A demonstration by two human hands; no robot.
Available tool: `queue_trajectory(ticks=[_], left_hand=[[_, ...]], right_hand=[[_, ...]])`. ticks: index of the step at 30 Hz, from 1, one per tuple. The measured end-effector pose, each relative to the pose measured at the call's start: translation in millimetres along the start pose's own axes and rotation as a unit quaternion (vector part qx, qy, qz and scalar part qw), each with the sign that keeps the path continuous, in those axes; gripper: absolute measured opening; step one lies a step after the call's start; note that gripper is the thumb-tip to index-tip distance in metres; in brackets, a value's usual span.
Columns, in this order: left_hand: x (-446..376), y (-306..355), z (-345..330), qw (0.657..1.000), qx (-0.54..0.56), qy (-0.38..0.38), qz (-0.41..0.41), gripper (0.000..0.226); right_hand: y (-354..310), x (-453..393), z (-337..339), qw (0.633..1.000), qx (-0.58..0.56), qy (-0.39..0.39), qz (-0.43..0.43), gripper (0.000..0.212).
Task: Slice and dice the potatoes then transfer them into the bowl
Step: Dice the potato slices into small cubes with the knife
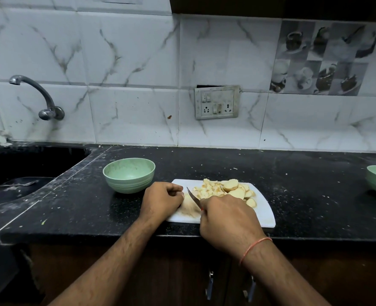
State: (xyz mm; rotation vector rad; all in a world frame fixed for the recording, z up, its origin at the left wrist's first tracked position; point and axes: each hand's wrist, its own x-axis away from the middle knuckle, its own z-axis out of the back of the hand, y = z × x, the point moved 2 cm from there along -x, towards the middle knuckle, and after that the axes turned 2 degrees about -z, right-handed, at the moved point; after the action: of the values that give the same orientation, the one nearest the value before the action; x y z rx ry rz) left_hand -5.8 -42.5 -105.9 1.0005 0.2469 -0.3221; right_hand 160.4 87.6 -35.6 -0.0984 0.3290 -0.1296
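My right hand (224,219) is gripping the knife (193,197) over the cutting board (264,208). My left hand (162,198) is curled, pinching a potato piece (190,207); green bowl (129,174) is sitting far left of the board.

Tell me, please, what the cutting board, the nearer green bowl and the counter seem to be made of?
Cutting board: probably white plastic, matte, with brownish staining near the knife. Green bowl: likely plastic or melamine, pale matte green with faint ridges round its wall. Counter: polished black speckled stone, seemingly granite, dusted with white crumbs.
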Motion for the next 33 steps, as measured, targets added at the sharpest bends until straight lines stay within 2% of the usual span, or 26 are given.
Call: queue_trajectory(ticks=[8, 15, 19, 22, 25, 28, 33], left_hand=[[0, 2, -1, 1.000, 0.006, -0.013, 0.015, 0.016], [0, 2, -1, 1.000, 0.005, -0.007, 0.010, 0.016], [-1, 1, -2, 1.000, -0.016, -0.007, -0.003, 0.020], [0, 4, -3, 0.998, -0.044, -0.036, -0.020, 0.033], [-2, 6, -4, 0.994, -0.094, -0.051, -0.030, 0.033], [-2, 4, -5, 0.994, -0.092, -0.041, -0.035, 0.025], [-2, 3, -7, 0.992, -0.110, -0.030, -0.054, 0.021]], right_hand=[[-6, -4, -16, 0.999, 0.017, -0.034, 0.011, 0.027], [17, 7, 14, 0.996, 0.055, -0.072, 0.017, 0.021], [36, 9, 24, 0.998, 0.052, -0.032, 0.001, 0.035], [58, -3, 14, 0.999, -0.042, -0.001, 0.001, 0.038], [89, -21, -5, 0.985, -0.134, 0.108, -0.006, 0.039], [123, -38, -18, 0.954, -0.214, 0.210, -0.026, 0.038], [167, -65, -43, 0.922, -0.308, 0.217, -0.092, 0.034]])
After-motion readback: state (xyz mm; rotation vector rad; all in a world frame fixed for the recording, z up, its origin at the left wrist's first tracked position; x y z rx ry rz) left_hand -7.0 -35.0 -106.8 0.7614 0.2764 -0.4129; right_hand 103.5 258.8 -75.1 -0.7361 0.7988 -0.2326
